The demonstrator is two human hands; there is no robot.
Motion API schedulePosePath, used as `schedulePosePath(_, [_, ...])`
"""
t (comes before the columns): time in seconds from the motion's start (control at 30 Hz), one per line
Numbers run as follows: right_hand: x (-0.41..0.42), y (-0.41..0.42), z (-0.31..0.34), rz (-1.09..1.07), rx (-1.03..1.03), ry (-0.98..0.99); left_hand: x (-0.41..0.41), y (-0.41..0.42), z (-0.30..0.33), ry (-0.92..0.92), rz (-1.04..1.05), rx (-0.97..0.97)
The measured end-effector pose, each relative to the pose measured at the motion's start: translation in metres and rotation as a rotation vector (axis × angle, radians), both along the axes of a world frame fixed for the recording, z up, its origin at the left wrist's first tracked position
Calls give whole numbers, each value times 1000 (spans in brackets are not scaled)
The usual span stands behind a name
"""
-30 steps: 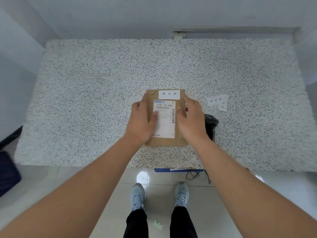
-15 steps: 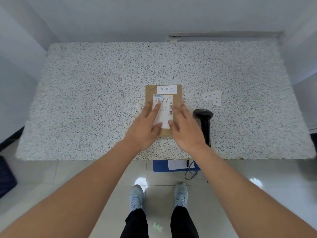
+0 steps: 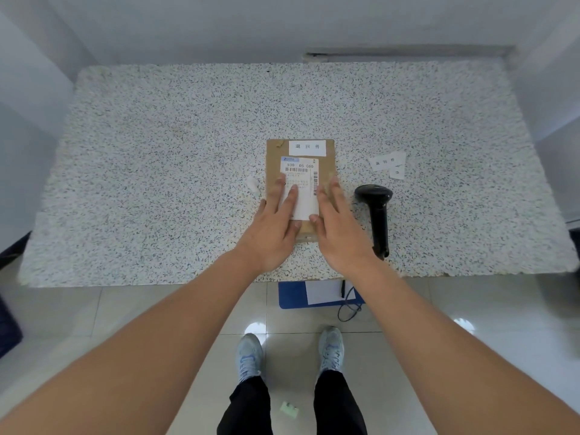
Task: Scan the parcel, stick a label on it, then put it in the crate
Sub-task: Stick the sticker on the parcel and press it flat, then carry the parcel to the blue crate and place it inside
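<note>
A flat brown cardboard parcel (image 3: 273, 158) lies on the speckled table (image 3: 157, 152), near its front edge. It carries a white shipping slip with barcodes (image 3: 301, 171) and a small white label with printed characters (image 3: 307, 146) at its far end. My left hand (image 3: 274, 224) rests flat on the parcel's near left part, fingers spread over the slip. My right hand (image 3: 337, 227) lies flat on the near right edge. Neither hand grips anything. A black handheld scanner (image 3: 378, 211) lies on the table just right of my right hand.
Spare white labels (image 3: 387, 163) lie to the right of the parcel, a small white scrap (image 3: 252, 185) to its left. A blue tray with paper (image 3: 292, 295) sits on the floor under the table edge, beside a cable. My feet stand on tiled floor.
Both hands have slid back toward me along the parcel, from its sides near the middle to its near end, fingers now flat. The camera view has risen slightly.
</note>
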State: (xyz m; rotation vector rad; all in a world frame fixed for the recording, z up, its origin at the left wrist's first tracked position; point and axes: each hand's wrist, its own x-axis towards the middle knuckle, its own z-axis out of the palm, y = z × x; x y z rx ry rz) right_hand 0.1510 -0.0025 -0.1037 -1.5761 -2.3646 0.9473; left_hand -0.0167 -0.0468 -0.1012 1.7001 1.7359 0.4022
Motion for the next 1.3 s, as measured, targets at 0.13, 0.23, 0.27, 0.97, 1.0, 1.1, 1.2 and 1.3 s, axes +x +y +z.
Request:
schedulePosePath(0.13, [-3,-2,9,-14,25,45,-5,-1,12,6,-7,49])
schedulePosePath(0.23, [-9,-5,27,-34,60,63,-12,-2,30,16,-31,87])
schedulePosePath(0.27, [-11,-6,35,-41,70,65,-15,-1,37,18,-38,100])
schedulePosePath(0.97, [-73,-46,261,-150,481,141,-85,-22,261,126,-138,460])
schedulePosePath(1.0, [-75,-48,273,-150,493,149,-87,-24,271,135,-141,483])
schedulePosePath(1.1, [-76,-57,307,-138,539,188,-91,-30,301,157,-149,549])
schedulePosePath(1.2, [-74,-65,339,-119,585,215,-90,-40,331,180,-116,601])
schedulePosePath(1.3, [-71,-71,364,-76,612,256,-85,-54,359,216,-79,643])
